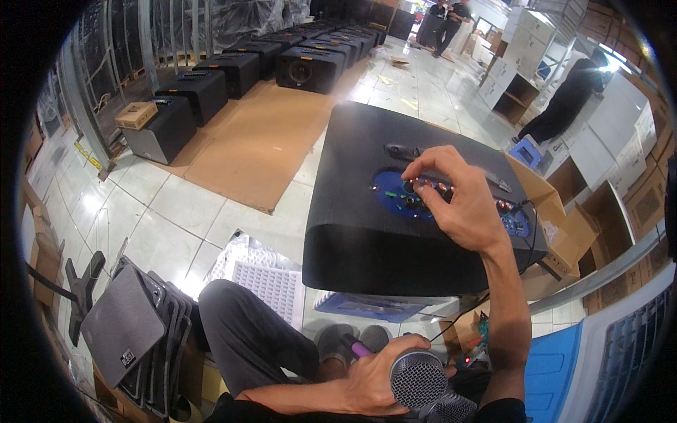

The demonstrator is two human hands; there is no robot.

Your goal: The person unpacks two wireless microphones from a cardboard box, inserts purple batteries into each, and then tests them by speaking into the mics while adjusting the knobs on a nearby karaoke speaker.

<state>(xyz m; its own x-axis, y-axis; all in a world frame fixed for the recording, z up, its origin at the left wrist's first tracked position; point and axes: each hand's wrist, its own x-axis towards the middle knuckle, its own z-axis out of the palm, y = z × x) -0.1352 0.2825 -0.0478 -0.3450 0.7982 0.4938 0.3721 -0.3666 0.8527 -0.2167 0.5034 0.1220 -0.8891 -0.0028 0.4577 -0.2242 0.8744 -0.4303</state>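
Note:
In front of me lies a large black speaker cabinet (374,261) with a blue control panel (386,192) set in its upper face. My right hand (455,201) reaches over that panel, thumb and forefinger pinched on a small black knob (408,186). Other knobs, coloured lights and a cable are partly covered by the hand. Low in the view, my left hand (377,377) is wrapped round a microphone with a silver mesh head (419,379) and a purple band on its handle. A second mesh microphone head (451,408) shows just beside it; whether the same hand grips it I cannot tell.
Speaker grilles (130,328) are stacked at the left. Rows of black speakers (310,67) stand beyond flat cardboard (257,141). Open cartons (582,233) crowd the right, above a blue and white appliance (599,359). A person in dark clothes (564,106) bends there; others stand far back.

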